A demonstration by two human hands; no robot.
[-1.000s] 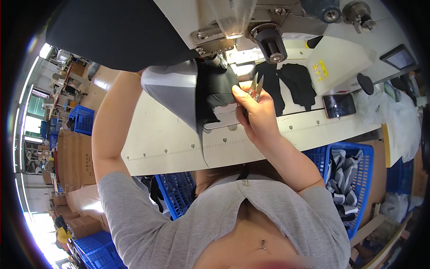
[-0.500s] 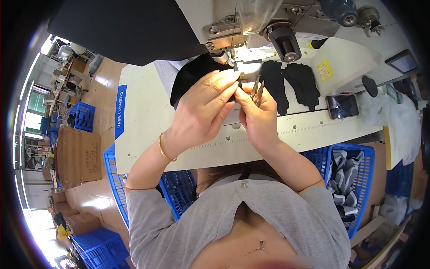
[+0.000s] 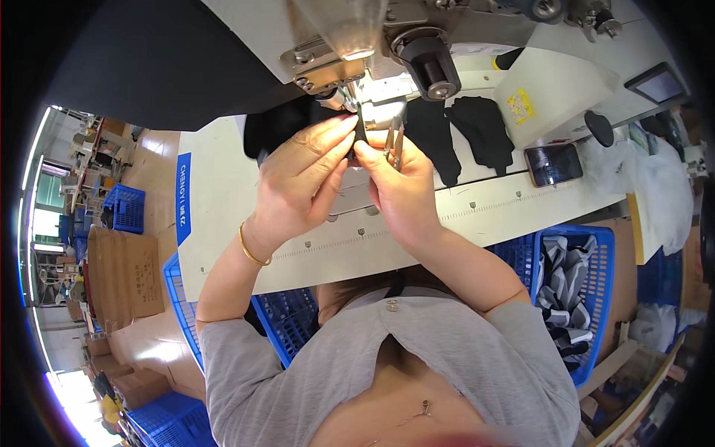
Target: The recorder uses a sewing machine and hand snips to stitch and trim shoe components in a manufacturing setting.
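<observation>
Under the lit needle area of a sewing machine [image 3: 335, 78], a piece of black fabric [image 3: 279, 127] lies partly on the bed. My left hand [image 3: 302, 175] presses on the fabric with its fingers together, close to the presser foot. A narrow black edge [image 3: 360, 132] of the fabric stands up between my two hands. My right hand [image 3: 406, 186] pinches that edge between thumb and forefinger. Small metal scissors [image 3: 395, 145] are tucked in the same hand, blades pointing up. My fingers hide part of the fabric.
Two black fabric pieces [image 3: 480, 134] lie right of the needle. A phone [image 3: 553, 165] rests by a clear plastic bag [image 3: 648, 194]. Blue baskets stand below the table edge; the right basket [image 3: 599, 298] holds grey and black pieces. A cardboard box [image 3: 123, 276] is on the floor at left.
The whole view has shifted, so table and machine appear further left. Both hands keep their grip at the needle, and the scissors stay in my right hand.
</observation>
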